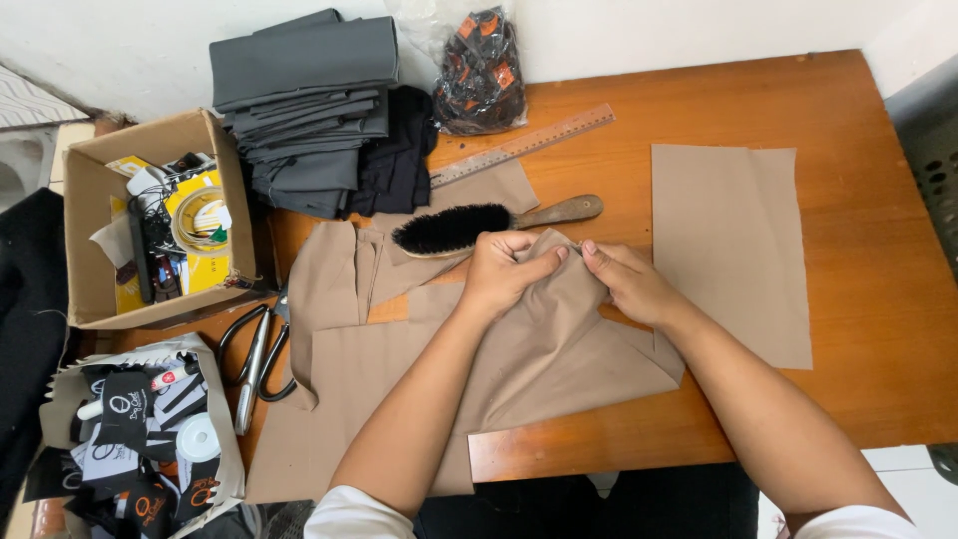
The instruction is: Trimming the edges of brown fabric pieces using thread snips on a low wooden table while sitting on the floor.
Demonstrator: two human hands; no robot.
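A piece of tan fabric (544,344) lies bunched on the wooden table (868,329) in front of me. My left hand (499,274) and my right hand (624,279) both pinch its upper edge, fingertips nearly meeting at a small fold. More tan fabric pieces (339,289) spread to the left and hang over the table's front edge. Just beyond my hands lies a black-bristled brush (469,228) with a wooden handle.
A flat tan rectangle of cloth (733,250) lies to the right. A wooden ruler (524,145), folded grey and black fabric (309,110) and a plastic bag (479,70) sit at the back. Scissors (257,354) and a cardboard box (90,240) are at the left, and a bag of black-and-white labels (140,429) sits below.
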